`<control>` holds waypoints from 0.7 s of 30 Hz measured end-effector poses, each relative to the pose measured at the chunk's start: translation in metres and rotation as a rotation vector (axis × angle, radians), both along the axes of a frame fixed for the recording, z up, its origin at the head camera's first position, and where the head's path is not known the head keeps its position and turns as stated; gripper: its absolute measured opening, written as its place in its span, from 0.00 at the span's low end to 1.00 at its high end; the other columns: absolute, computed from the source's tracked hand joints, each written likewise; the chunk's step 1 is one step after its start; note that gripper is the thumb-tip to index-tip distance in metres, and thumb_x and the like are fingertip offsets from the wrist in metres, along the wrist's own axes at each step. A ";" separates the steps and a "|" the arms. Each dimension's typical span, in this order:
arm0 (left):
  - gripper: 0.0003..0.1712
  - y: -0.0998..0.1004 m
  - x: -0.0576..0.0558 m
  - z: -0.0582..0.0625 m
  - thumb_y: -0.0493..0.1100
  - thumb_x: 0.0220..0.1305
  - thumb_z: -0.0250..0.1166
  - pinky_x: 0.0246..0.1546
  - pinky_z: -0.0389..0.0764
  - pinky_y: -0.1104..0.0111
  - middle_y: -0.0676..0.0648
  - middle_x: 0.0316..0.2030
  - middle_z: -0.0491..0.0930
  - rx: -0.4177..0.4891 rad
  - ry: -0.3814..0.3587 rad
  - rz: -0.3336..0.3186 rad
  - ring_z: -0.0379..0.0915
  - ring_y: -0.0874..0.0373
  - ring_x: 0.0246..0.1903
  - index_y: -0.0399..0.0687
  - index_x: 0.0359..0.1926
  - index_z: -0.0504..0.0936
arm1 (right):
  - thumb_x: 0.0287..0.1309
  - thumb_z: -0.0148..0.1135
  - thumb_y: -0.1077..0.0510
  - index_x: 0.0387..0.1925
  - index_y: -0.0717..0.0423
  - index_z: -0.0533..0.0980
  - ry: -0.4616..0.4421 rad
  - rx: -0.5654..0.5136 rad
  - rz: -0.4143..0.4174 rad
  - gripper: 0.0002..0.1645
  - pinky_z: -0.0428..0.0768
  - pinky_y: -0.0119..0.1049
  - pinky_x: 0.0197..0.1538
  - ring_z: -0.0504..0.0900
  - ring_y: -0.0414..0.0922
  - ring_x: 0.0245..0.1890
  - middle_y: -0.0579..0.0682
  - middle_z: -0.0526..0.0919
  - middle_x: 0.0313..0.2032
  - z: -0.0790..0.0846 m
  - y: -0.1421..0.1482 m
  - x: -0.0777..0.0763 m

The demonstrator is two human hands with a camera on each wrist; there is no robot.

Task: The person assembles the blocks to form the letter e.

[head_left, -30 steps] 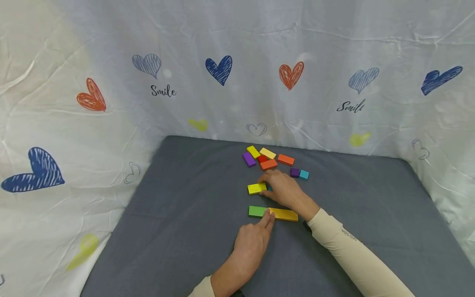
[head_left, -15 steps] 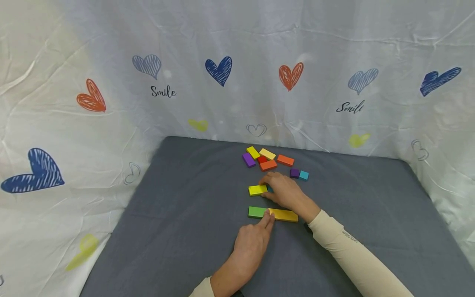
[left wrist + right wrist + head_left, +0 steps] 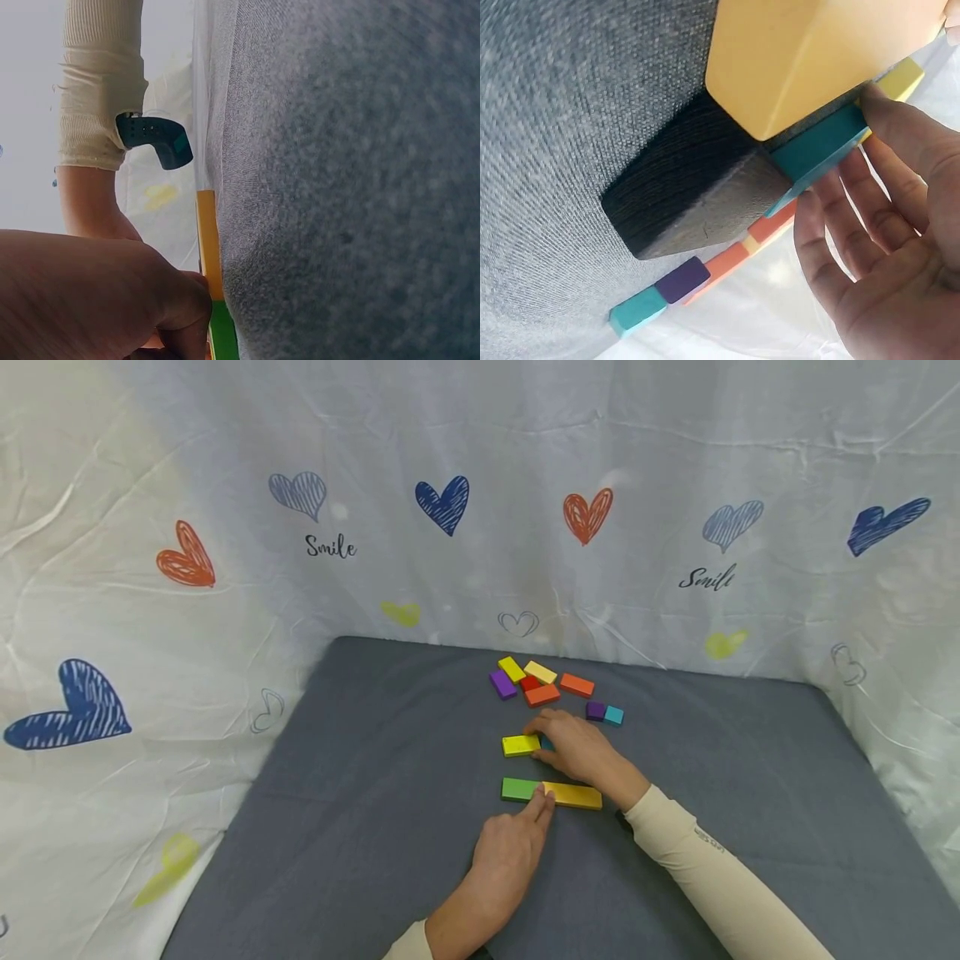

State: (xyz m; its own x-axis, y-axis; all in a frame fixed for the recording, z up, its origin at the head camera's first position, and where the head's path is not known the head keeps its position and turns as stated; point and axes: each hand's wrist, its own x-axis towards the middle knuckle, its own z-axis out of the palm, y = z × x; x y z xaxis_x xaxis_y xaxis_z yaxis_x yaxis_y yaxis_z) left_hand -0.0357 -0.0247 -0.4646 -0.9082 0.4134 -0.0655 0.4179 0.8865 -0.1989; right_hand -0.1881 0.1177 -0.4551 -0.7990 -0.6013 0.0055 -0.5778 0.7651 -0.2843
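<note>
In the head view, my left hand (image 3: 506, 860) rests index and middle fingertips on the joint between a green block (image 3: 519, 789) and an amber block (image 3: 576, 796), which lie end to end. Behind them, my right hand (image 3: 577, 745) pinches a teal block (image 3: 821, 150) between thumb and fingers, close to where it meets a yellow block (image 3: 519, 746). In the right wrist view, a dark block (image 3: 697, 187) stands at the teal block's other end; the hand hides it in the head view. The amber block (image 3: 780, 67) looms large there.
Toward the back of the grey cloth (image 3: 375, 793) lie loose blocks: purple (image 3: 503, 684), yellow (image 3: 512, 668), cream (image 3: 541, 672), red (image 3: 529, 682) and two orange ones (image 3: 577, 684). A dark purple block (image 3: 596, 711) touches a light-blue block (image 3: 613, 715). White curtain (image 3: 480, 560) hangs behind.
My right thumb has slid slightly right along the edge by the joint of the yellow and teal blocks. The left hand and its row stay where they were.
</note>
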 end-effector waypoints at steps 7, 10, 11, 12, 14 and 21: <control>0.41 0.001 -0.001 -0.001 0.42 0.72 0.70 0.14 0.63 0.70 0.62 0.79 0.63 -0.009 -0.014 0.004 0.55 0.64 0.12 0.68 0.81 0.66 | 0.63 0.78 0.54 0.58 0.50 0.86 -0.011 0.000 -0.010 0.22 0.84 0.47 0.56 0.83 0.48 0.51 0.48 0.84 0.51 0.000 0.000 0.000; 0.41 0.001 0.000 -0.001 0.42 0.72 0.70 0.14 0.63 0.70 0.62 0.79 0.63 -0.006 -0.014 0.006 0.56 0.64 0.12 0.68 0.81 0.66 | 0.62 0.78 0.54 0.58 0.50 0.86 -0.014 -0.002 -0.013 0.22 0.84 0.47 0.56 0.83 0.48 0.51 0.47 0.84 0.51 0.000 0.000 0.000; 0.41 0.001 0.000 -0.002 0.42 0.72 0.70 0.14 0.63 0.70 0.62 0.79 0.63 -0.004 -0.015 0.007 0.56 0.64 0.12 0.68 0.81 0.66 | 0.62 0.78 0.54 0.58 0.50 0.86 -0.014 -0.002 -0.014 0.22 0.84 0.47 0.56 0.83 0.48 0.51 0.47 0.84 0.51 0.000 0.000 0.000; 0.41 0.001 0.000 -0.002 0.42 0.72 0.70 0.14 0.63 0.70 0.63 0.79 0.63 -0.003 -0.013 0.008 0.56 0.64 0.12 0.68 0.81 0.66 | 0.62 0.78 0.54 0.58 0.50 0.86 -0.015 -0.002 -0.014 0.22 0.84 0.47 0.56 0.83 0.48 0.51 0.47 0.84 0.51 0.000 0.000 0.000; 0.41 0.001 0.000 -0.002 0.42 0.72 0.71 0.15 0.63 0.70 0.63 0.78 0.63 -0.001 -0.011 0.009 0.56 0.64 0.12 0.69 0.80 0.67 | 0.62 0.78 0.54 0.58 0.50 0.86 -0.018 -0.002 -0.014 0.22 0.84 0.47 0.56 0.83 0.48 0.51 0.47 0.84 0.51 0.000 0.000 0.000; 0.41 0.000 0.000 -0.001 0.41 0.72 0.70 0.15 0.64 0.70 0.62 0.79 0.63 0.004 -0.014 0.007 0.56 0.63 0.13 0.68 0.80 0.66 | 0.63 0.78 0.54 0.57 0.50 0.86 -0.003 -0.001 -0.005 0.22 0.84 0.46 0.56 0.84 0.47 0.50 0.47 0.84 0.50 -0.002 0.000 -0.001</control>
